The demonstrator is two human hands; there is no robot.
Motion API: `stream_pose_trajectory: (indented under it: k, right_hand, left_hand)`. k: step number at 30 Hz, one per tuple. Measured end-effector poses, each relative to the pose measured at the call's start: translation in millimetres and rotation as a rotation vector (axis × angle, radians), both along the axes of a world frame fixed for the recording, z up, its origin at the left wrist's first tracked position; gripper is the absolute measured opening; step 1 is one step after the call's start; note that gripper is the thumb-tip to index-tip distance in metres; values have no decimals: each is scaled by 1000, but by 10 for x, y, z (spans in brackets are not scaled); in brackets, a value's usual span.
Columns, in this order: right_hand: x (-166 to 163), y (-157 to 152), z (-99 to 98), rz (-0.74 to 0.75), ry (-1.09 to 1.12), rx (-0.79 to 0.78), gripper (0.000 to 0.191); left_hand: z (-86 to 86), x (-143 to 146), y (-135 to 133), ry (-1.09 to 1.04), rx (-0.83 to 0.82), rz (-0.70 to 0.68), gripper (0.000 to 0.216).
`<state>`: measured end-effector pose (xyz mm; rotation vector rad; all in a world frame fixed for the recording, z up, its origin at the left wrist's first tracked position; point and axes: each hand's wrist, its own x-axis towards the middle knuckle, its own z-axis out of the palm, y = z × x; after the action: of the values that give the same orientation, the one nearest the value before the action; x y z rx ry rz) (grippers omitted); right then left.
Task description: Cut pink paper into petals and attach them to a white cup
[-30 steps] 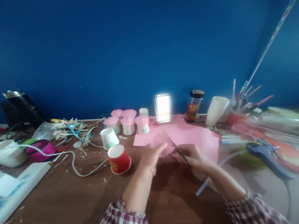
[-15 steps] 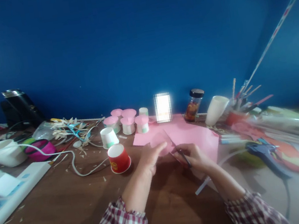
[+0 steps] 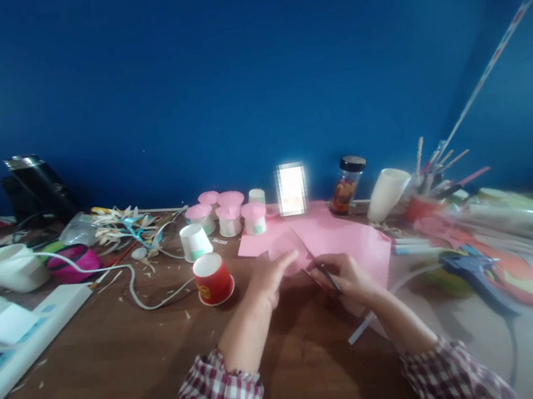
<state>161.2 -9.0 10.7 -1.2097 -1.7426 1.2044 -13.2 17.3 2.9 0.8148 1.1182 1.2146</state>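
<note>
My left hand (image 3: pixel 269 278) pinches a round piece of pink paper (image 3: pixel 283 251), its thumb lying over the paper and the other fingers mostly hidden underneath. Closed around a slim dark tool, apparently scissors (image 3: pixel 327 274), my right hand (image 3: pixel 348 277) is just to the right of that paper. A thin blade points up and left along the paper's right edge. Beyond both hands lies a larger pink sheet (image 3: pixel 358 239). To the left of my left hand, a red paper cup (image 3: pixel 215 282) stands upside down or stacked; I cannot tell which.
Several small cups with pink paper tops (image 3: pixel 229 213) stand behind, with a white cup (image 3: pixel 196 242) in front. A jar (image 3: pixel 348 185), a tilted white cup (image 3: pixel 388 194) and a glue gun (image 3: pixel 478 274) are on the right. A power strip (image 3: pixel 32 348) and cable lie left.
The view has shifted slightly, so the table things appear a little higher and farther right. Both hands keep nearly the same pose and hold on the paper and tool.
</note>
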Motion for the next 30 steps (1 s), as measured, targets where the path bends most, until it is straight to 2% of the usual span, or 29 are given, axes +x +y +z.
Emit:
stream_pose_trajectory:
  k: [16,30]
  right_hand:
    - [-9,5,15,6,19,-9,38]
    - [1,-2,30,31,36,-15,38]
  left_hand:
    - [-114,-8,75,-14,2,18,46]
    - [-31,-26,29,-23,-12,-13,45]
